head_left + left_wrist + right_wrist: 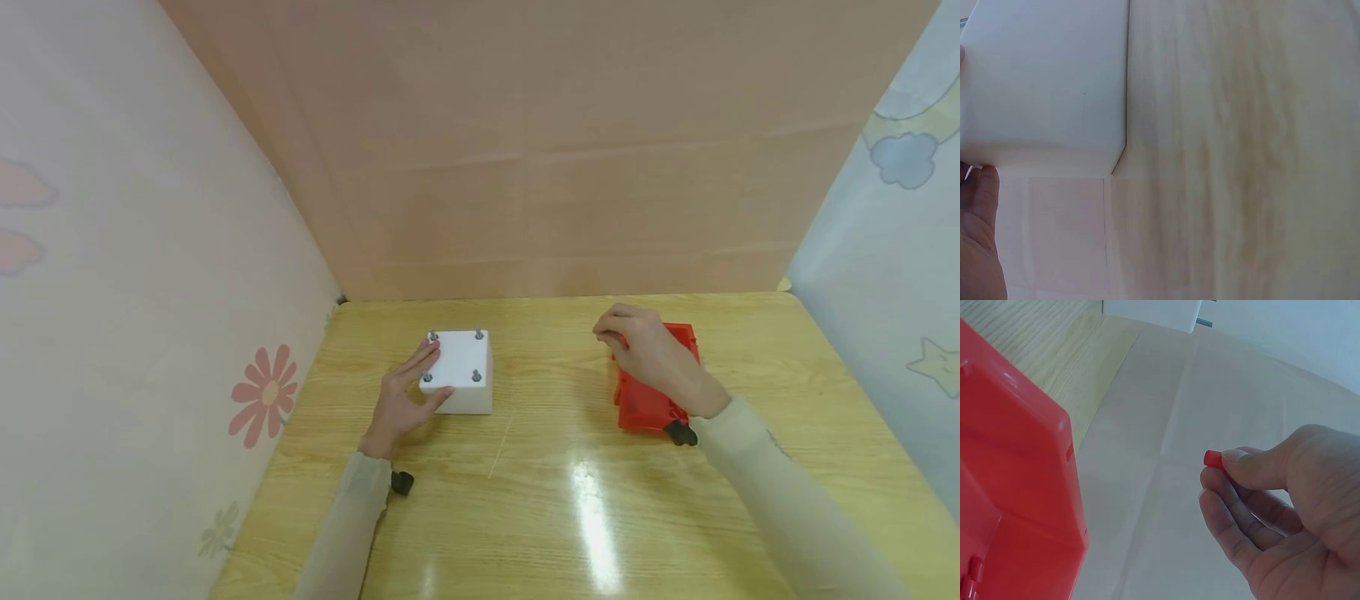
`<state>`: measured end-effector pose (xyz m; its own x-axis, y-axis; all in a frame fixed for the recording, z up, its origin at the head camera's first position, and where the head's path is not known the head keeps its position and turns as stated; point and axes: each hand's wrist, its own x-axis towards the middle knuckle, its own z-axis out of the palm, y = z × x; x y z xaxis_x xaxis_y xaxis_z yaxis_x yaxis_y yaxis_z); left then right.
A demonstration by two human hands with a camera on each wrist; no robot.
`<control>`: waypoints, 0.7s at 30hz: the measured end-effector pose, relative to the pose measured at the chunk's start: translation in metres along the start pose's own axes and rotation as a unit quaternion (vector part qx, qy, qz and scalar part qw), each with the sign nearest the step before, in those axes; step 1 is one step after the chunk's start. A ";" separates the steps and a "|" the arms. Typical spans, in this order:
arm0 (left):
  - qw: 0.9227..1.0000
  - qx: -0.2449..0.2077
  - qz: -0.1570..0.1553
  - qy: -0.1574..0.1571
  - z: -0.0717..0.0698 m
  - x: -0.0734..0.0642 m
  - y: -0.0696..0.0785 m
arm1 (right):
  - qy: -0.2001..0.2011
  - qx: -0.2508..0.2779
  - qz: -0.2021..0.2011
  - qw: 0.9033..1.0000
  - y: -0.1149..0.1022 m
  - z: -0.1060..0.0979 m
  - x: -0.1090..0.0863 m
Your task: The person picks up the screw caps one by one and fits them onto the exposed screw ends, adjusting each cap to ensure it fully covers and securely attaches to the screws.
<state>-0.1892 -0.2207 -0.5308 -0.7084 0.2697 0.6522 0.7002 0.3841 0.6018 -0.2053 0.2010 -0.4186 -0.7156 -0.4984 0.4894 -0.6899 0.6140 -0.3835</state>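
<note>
A white square block (459, 358) stands on the left of the table, with metal bolts (476, 376) sticking up at its top corners. My left hand (401, 404) rests on its left side, fingers stretched over the top and thumb along the near edge. In the left wrist view, fingertips (986, 181) touch the block (1047, 81). My right hand (648, 350) is raised over a red plastic box (648, 408). Between thumb and forefinger it pinches a small red cylindrical piece (1213, 459), seen in the right wrist view beside the box (1029, 456).
Both things stand on a wood-grain table (540, 475). A brown board (525, 167) rises at the table's back edge. Pale patterned walls flank it: the left wall (150, 292) has flowers, the right wall (900, 275) a cloud and a star.
</note>
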 end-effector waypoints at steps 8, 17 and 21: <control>1.000 -0.007 0.013 0.008 0.000 0.003 0.007 | -0.026 0.000 0.027 0.999 -0.005 0.000 0.000; 1.000 -0.009 0.010 0.002 0.000 -0.002 -0.001 | -0.010 0.004 0.007 1.000 -0.008 0.003 0.002; 1.000 0.005 0.012 -0.006 0.000 -0.003 -0.005 | 0.004 0.006 -0.011 1.000 -0.009 0.004 0.004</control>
<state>-0.1907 -0.2236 -0.5351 -0.6925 0.2897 0.6607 0.7163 0.3855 0.5817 -0.2020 0.1913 -0.4164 -0.6989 -0.5074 0.5041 -0.7072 0.5957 -0.3808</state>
